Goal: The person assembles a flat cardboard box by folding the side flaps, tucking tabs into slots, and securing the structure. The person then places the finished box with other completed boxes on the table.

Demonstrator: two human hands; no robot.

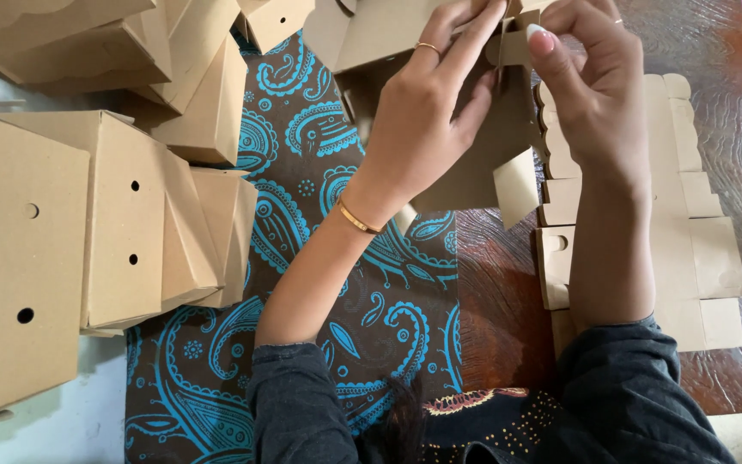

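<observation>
Both my hands hold a brown cardboard box blank (483,146) that is half folded, raised above the table at the top middle. My left hand (422,120), with a ring and a gold bangle at the wrist, grips its left side with fingers curled over a panel. My right hand (590,86) pinches a flap at the top right edge. A small side flap hangs loose below the box. Dark sleeves cover both forearms near the bottom.
Several folded cardboard boxes with round holes (122,223) are heaped on the left and top left. A stack of flat box blanks (697,249) lies on the dark wooden table (732,129) under my right arm. A brown cloth with blue paisley (362,301) covers the middle.
</observation>
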